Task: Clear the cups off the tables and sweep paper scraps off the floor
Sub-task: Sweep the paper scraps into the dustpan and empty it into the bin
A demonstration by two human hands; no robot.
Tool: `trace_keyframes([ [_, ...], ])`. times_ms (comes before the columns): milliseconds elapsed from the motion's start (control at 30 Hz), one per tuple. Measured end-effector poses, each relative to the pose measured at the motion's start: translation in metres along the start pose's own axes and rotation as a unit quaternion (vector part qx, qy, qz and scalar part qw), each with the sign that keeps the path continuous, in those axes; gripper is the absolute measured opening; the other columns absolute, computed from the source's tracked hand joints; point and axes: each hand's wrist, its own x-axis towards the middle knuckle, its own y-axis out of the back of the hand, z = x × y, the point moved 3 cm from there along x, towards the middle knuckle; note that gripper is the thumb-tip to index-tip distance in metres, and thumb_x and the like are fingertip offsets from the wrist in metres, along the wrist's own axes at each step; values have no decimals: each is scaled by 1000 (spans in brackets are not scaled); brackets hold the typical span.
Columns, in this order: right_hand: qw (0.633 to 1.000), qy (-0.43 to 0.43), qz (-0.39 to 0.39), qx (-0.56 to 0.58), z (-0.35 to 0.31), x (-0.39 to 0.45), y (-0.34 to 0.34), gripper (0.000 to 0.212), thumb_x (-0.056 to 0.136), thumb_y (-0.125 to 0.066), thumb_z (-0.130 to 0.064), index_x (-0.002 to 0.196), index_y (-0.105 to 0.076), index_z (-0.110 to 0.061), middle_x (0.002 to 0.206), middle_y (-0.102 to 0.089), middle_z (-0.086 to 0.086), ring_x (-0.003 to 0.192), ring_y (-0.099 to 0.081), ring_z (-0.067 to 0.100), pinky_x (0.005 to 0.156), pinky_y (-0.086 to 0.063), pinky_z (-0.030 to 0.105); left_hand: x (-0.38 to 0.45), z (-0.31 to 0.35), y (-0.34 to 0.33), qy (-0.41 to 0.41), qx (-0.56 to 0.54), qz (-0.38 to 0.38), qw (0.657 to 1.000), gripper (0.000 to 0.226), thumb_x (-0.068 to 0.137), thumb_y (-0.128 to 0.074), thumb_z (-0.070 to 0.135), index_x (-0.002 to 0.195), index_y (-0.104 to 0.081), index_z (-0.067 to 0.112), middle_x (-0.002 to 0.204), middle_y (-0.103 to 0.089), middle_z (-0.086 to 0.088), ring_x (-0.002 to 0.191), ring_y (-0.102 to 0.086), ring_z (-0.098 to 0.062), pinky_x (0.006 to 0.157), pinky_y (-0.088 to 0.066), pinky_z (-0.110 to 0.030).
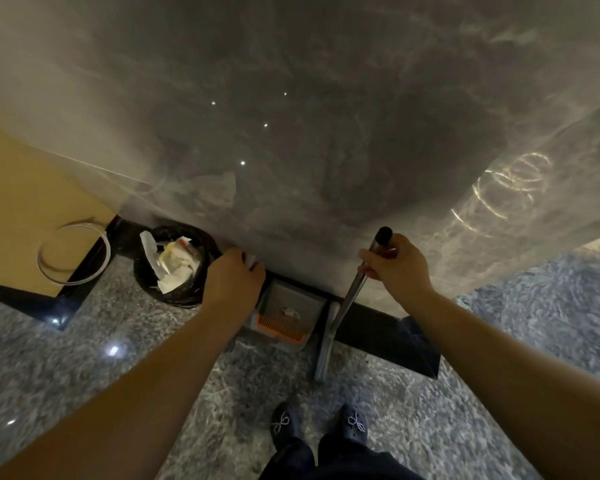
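Left hand (pixel 234 277) grips dustpan (pixel 284 315) handle beside bin (pixel 174 265) for emptying; right hand (pixel 395 263) clamps broom handle (pixel 357 289), parked upright against wall.

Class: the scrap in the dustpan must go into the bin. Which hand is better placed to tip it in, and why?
Probably the left hand: it is over the dustpan, beside the bin. The right hand grips the broom handle, farther away.

Dim indoor light, soft blur, glare spots on wall (pixel 291 116) — edges warped
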Motion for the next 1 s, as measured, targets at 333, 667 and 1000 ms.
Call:
trace_keyframes([
  [333, 998, 1, -13, -55, 10, 39, 2, 24, 86, -69, -9, 93, -54, -26, 88, -66, 3, 66, -72, 12, 69, -60, 29, 18, 12, -11, -22, -42, -17, 999, 34, 94, -62, 29, 126, -56, 17, 97, -67, -5, 80, -65, -21, 63, -47, -26],
  [667, 999, -3, 10, -52, 13, 68, -3, 24, 85, -71, -17, 107, -63, -20, 90, -67, -6, 75, -71, 14, 76, -60, 34, 22, 7, -9, -41, -8, 23, 999, 48, 95, -59, 35, 140, -50, 21, 100, -71, -14, 79, -62, -26, 68, -47, -30],
  [1000, 999, -6, 9, -37, 18, 71, -5, 22, 85, -71, -19, 103, -61, -26, 92, -68, -4, 78, -70, 17, 75, -60, 37, 22, 8, -14, -47, -25, 31, 998, 45, 96, -57, 33, 140, -50, 22, 101, -71, -15, 85, -66, -30, 71, -49, -31],
])
